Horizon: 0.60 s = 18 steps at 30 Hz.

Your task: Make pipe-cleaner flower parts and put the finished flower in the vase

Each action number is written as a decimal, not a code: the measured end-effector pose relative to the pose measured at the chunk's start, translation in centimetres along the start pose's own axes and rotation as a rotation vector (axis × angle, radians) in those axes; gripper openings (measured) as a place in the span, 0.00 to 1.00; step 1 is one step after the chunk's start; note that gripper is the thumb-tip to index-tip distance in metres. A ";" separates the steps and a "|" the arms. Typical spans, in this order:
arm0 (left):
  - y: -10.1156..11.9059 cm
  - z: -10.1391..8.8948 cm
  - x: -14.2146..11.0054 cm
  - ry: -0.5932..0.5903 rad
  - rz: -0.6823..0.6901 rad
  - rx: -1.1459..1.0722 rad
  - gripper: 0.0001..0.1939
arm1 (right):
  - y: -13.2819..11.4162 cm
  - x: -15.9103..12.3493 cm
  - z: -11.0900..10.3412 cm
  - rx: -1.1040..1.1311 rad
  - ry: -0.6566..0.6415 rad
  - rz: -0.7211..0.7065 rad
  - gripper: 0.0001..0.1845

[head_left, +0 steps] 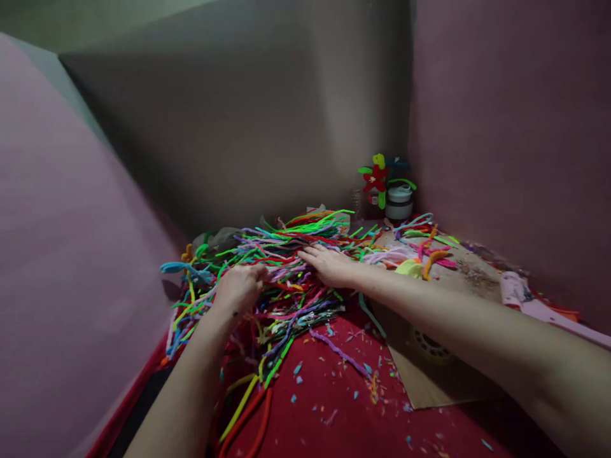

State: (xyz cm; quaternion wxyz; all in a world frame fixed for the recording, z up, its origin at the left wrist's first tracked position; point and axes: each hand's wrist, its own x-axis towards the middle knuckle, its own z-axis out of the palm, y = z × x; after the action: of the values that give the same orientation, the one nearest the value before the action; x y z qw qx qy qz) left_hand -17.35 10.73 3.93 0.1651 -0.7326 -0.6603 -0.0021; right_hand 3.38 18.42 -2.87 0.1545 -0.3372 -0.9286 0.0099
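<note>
A big heap of coloured pipe cleaners (305, 232) in green, red, purple, pink and other colours lies spread before me. My left hand (240, 284) is at the heap's left front, its fingers curled in among the strands; what they grip is hard to see, though pink and purple stems show right beside the fingertips. Lying flat on top of the heap, my right hand (329, 264) has its fingers stretched out to the left. One purple pipe cleaner (338, 351) trails from the heap onto the red cloth (329, 407).
Scraps of fluff litter the cloth. Right of the heap lies a brown board (420, 388) with a round yellow roll (432, 346) on it, partly under my forearm. In the back corner stand pipe-cleaner flowers (376, 178) and a lidded container (399, 202). Walls rise on three sides.
</note>
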 end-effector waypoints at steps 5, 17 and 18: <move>-1.0 0.7 0.3 -0.008 -0.037 -0.111 0.14 | 0.0 -0.4 -0.1 -0.020 -0.019 -0.027 0.35; -0.8 -1.7 -0.5 -0.133 0.063 -0.273 0.18 | 0.4 -0.6 0.0 -0.023 -0.023 -0.060 0.35; -0.7 -1.8 -0.6 -0.143 0.075 -0.265 0.18 | 0.4 -0.6 0.0 -0.023 -0.028 -0.055 0.35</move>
State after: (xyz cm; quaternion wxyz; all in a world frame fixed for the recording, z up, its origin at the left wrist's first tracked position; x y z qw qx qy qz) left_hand -17.75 9.79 5.64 0.0198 -0.7704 -0.6365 -0.0309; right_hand 4.12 18.36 -3.10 0.1378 -0.3131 -0.9397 -0.0004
